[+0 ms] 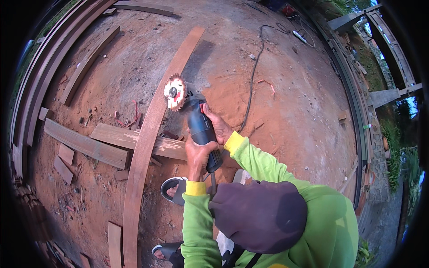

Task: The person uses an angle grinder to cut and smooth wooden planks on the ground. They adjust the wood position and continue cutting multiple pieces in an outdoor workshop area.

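Both my hands are wrapped round an angle grinder [200, 127] with a dark blue and black body. My left hand [198, 154] grips its rear body, and my right hand [217, 123] holds it higher up along the right side. At the grinder's front sits a round toothed saw blade [179, 99], over the right edge of a long reddish-brown plank [147, 129]. Whether the teeth touch the wood I cannot tell. Beneath the plank, a shorter board [116, 135] lies crosswise, its right part pale and splintered. The grinder's cable [213, 181] trails from its rear end.
Weathered beams [85, 157] and small offcuts [66, 153] lie left of the plank. Long stacked timbers [42, 85] line the left edge. A black cord [251, 80] runs across the dirt toward a white power strip [300, 36]. My sandalled foot [174, 190] stands close to the plank.
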{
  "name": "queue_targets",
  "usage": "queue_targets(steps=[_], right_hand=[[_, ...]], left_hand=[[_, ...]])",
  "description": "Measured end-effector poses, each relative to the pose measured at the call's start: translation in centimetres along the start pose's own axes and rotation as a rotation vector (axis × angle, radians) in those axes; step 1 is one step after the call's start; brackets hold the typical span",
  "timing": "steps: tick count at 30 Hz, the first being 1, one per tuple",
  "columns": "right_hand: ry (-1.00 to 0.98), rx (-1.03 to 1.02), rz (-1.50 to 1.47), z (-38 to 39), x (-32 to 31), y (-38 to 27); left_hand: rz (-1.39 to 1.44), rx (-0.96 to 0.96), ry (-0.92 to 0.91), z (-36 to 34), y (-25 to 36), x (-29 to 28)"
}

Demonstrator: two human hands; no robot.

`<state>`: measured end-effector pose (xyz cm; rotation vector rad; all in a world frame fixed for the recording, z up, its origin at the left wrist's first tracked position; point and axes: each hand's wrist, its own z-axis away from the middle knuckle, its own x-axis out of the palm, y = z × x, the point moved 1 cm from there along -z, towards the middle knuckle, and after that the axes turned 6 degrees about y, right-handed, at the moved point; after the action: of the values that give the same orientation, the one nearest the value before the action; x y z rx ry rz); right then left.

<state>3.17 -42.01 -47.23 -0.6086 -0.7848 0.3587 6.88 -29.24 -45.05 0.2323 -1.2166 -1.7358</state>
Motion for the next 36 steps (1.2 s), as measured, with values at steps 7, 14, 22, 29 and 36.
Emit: queue_targets(steps=[7, 14, 22, 29, 36], right_hand=[[0.007, 0.01, 0.016, 0.4, -0.2, 0.5], [0.072, 0.019, 0.009, 0.7, -0.7, 1.2], [0.219, -0.07, 0.356, 1.6, 0.9, 0.9], [0.357, -0.064, 0.237, -0.2, 0.1, 0.6], [0.402, -0.041, 0.203, -4.1, -4.4, -1.5]], left_hand=[[0.017, 0.0, -0.006, -0.2, -0.8, -0.3], [-0.186, -0.051, 0.081, -0.2, -1.0, -0.8], [-0.668, 0.069, 0.152, 0.3, -0.6, -0.7], [-0.809, 0.191, 0.078, -0.3, -0.1, 0.1], [-0.608, 0.359, -0.009, -0.5, -2.0, -0.3]])
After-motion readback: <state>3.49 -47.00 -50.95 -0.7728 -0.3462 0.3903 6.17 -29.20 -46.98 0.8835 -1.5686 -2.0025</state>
